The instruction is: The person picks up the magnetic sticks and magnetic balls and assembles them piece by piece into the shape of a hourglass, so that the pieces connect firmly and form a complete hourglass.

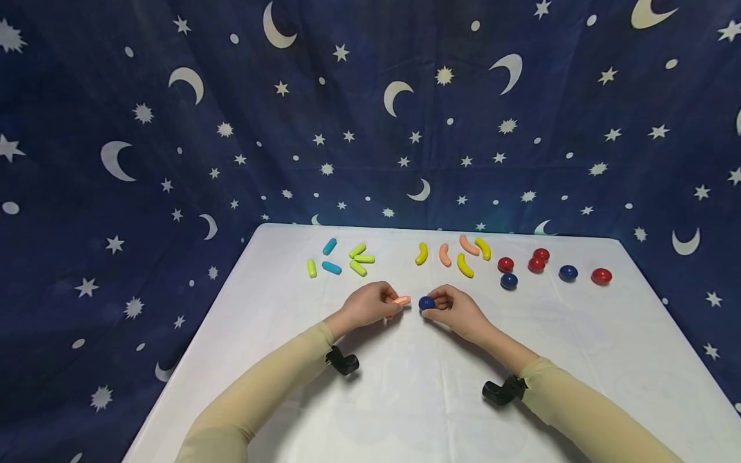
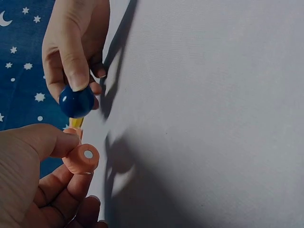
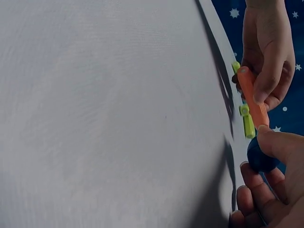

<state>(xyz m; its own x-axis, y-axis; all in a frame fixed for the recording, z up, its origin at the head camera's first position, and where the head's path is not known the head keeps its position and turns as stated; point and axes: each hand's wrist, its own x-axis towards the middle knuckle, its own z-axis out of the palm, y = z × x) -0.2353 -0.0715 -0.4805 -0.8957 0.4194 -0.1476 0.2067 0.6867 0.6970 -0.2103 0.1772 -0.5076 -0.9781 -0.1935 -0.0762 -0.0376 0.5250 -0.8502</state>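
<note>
One straight orange rod (image 1: 402,300) was pinched in the left hand (image 1: 368,303); one dark-blue ball (image 1: 426,303), pinched in the right hand (image 1: 460,312), sat just apart at the rod's three o'clock; five curved rods (image 1: 444,255) lay beyond, at one o'clock.

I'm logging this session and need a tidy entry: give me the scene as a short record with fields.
left hand: pinches an orange stick
right hand: pinches a blue ball
held pieces: apart in the head view
far left: two blue sticks, four green sticks
far middle: three yellow curved pieces, two orange curved pieces
far right: four red balls, two more blue balls
</note>
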